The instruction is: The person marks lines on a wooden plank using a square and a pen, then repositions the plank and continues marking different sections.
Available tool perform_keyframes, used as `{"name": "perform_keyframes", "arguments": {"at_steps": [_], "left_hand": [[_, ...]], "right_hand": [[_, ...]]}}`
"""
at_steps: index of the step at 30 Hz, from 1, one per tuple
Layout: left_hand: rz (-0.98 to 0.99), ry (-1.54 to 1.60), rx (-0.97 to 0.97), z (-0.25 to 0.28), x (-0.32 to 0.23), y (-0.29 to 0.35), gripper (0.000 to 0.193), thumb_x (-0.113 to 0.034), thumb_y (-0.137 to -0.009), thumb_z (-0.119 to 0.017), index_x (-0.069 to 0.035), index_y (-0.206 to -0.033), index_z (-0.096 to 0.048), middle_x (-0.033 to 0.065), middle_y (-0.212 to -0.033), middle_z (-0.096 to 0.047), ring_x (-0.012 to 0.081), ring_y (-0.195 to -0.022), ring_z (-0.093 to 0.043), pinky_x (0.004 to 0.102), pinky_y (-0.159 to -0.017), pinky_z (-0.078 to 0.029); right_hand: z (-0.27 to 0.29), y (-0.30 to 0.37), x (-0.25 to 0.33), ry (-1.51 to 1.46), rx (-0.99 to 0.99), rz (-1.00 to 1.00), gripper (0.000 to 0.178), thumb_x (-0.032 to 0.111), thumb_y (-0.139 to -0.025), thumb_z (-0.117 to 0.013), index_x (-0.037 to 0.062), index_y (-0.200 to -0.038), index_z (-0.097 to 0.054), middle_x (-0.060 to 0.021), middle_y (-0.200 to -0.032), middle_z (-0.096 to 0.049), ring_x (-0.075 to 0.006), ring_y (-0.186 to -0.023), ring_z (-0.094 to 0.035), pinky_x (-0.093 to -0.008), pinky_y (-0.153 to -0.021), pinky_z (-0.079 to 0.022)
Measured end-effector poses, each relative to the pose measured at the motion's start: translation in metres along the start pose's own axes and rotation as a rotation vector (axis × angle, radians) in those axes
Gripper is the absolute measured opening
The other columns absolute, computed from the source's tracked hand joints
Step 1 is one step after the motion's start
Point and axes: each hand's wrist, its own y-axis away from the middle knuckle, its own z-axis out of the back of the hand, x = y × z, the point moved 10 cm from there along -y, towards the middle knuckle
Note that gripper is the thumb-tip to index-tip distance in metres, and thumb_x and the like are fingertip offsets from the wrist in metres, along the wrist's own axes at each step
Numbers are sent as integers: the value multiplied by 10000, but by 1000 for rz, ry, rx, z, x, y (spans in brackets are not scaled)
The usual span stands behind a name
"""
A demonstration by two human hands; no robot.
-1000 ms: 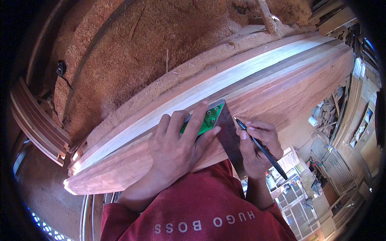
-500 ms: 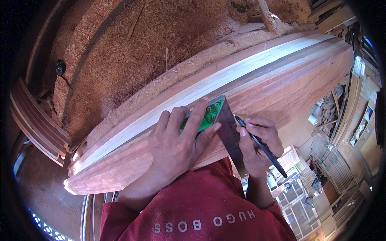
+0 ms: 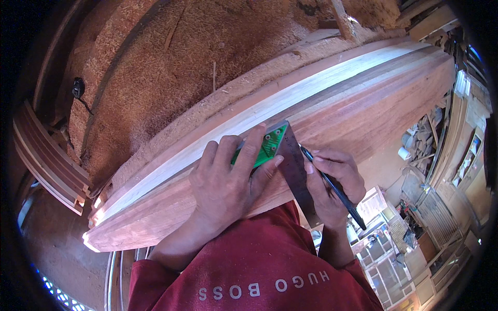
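A long stack of boards, pale, dark brown and reddish, lies across in front of me. On it rests a try square with a green handle and a flat metal blade pointing toward my body. My left hand grips the handle, fingers laid over it and thumb along its near side. Pinched in my right hand is a dark pen. Its tip sits by the blade's right edge, near the handle; whether it touches the wood I cannot tell.
Wood shavings heap up beyond the boards. At the left stand curved stacked strips. Wood offcuts pile up at the right, with a white roll nearby. A shelf-like frame is at the lower right.
My right hand and the pen have shifted slightly left and away from me along the blade. The square and my left hand have moved a little to the left.
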Motion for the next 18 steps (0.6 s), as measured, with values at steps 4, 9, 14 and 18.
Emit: {"name": "perform_keyframes", "arguments": {"at_steps": [4, 9, 14, 18], "left_hand": [[6, 5, -5, 0, 1, 1, 601, -392, -799, -869, -101, -1298, -703, 81, -938, -644, 243, -833, -659, 377, -674, -549], [-3, 0, -11, 1, 0, 1, 598, -406, -810, -857, -98, -1299, -703, 80, -939, -643, 245, -833, -653, 374, -670, -542], [-5, 9, -5, 1, 1, 0, 591, -404, -817, -851, -98, -1300, -700, 82, -943, -642, 251, -839, -656, 379, -674, -541], [7, 5, 10, 2, 1, 1, 584, -392, -819, -852, -106, -1303, -697, 86, -952, -646, 264, -850, -663, 394, -685, -546]], "right_hand": [[12, 12, 5, 60, 110, 4, 192, -78, -795, -794, -11, -956, -713, -181, -990, -729, -264, -869, -756, -323, -745, -604], [9, 1, 3, 86, 263, -115, 202, -50, -766, -801, 2, -938, -709, -166, -947, -730, -254, -807, -751, -337, -681, -599], [-29, -58, 18, 200, 313, 156, 192, -45, -787, -793, 15, -953, -718, -146, -898, -728, -241, -836, -732, -330, -739, -586], [-17, -68, 16, -74, 125, 96, 203, -70, -801, -789, 6, -981, -736, -146, -939, -739, -244, -873, -729, -341, -758, -581]]}}
